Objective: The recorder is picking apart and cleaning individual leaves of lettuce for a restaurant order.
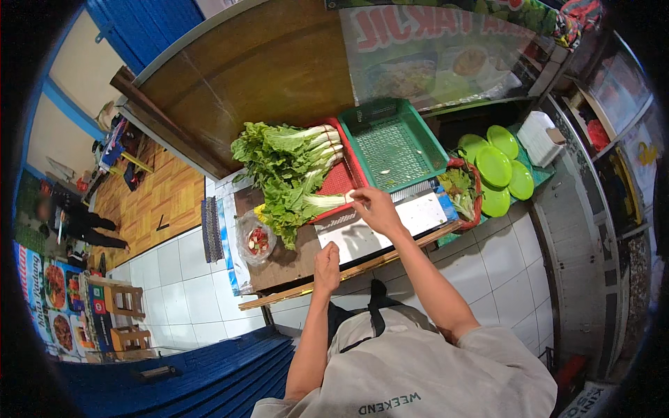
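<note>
My right hand [377, 210] pinches the pale stem end of a bunch of leafy mustard greens [326, 201], its leaves pointing left. This bunch lies across the near edge of a red plastic basket [354, 151]. Several more tied bunches of greens [292, 143] are piled along the basket's far side, leaves hanging over its left edge. Closer to me, my left hand [327, 265] is curled into a loose fist above the table's front edge, with nothing visible in it. Left of it, a clear plastic bag [255, 240] holds red and pale pieces.
A green plastic basket [387, 151] with small scraps sits behind the white board [423, 214]. Further right are a red bag of leafy trimmings [461, 193], several lime-green plates [494, 166] and white foam boxes [538, 138]. A wooden panel [261, 73] rises behind. A person [78, 214] stands far left.
</note>
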Action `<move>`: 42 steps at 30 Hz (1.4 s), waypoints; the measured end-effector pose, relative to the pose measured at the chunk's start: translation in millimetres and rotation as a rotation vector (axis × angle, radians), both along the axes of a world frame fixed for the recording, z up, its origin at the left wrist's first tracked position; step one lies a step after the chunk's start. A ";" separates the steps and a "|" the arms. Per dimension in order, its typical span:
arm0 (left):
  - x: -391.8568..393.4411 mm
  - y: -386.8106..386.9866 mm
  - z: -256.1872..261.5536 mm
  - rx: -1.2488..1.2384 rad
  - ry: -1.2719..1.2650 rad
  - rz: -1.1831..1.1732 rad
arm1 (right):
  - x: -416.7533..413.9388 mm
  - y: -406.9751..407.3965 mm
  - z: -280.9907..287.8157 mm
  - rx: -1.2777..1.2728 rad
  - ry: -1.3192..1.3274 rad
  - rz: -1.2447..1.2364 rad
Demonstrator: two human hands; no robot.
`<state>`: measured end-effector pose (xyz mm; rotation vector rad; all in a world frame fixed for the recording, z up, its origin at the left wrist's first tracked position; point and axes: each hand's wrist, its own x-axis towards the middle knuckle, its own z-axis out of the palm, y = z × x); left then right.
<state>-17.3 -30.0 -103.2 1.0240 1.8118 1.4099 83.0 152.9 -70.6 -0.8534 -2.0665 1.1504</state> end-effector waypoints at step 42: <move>184.2 140.4 5.3 -0.168 -0.308 -0.763 | 365.3 -146.7 -65.1 -0.450 0.403 -1.261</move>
